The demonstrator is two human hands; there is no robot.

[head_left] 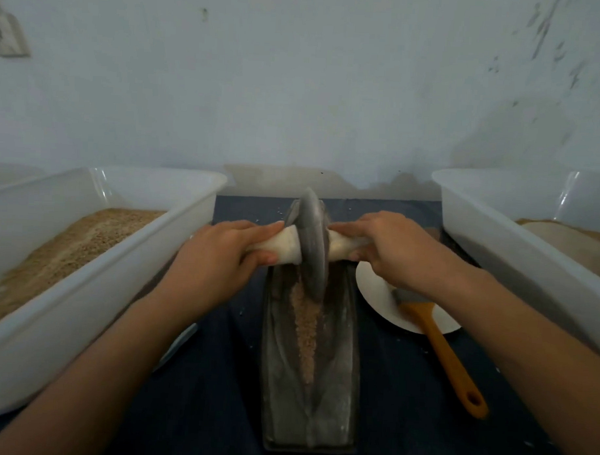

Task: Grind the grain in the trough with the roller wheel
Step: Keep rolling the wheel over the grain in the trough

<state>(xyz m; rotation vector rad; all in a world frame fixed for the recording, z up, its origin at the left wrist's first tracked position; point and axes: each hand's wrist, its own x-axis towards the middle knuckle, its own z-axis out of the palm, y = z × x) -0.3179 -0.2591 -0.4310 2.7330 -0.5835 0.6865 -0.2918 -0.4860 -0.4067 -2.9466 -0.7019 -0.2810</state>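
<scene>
At twelve o'clock in the trough (341, 382), my left hand (219, 255) and right hand (393, 251) curl round the roller wheel (313, 241) axle, steadying it over grain (307, 326).

Both bare forearms reach forward from the lower corners and come together near the middle. The left hand (219, 255) lies palm down, its fingers curled over the left handle (277, 248) of the roller wheel (312, 244) and the thumb closed under it. The right hand (389, 245) grips the right handle (345, 244) in the same way, knuckles up, fingers wrapped over the top. Both wrists are nearly straight, and the two hands are at about the same height.
</scene>
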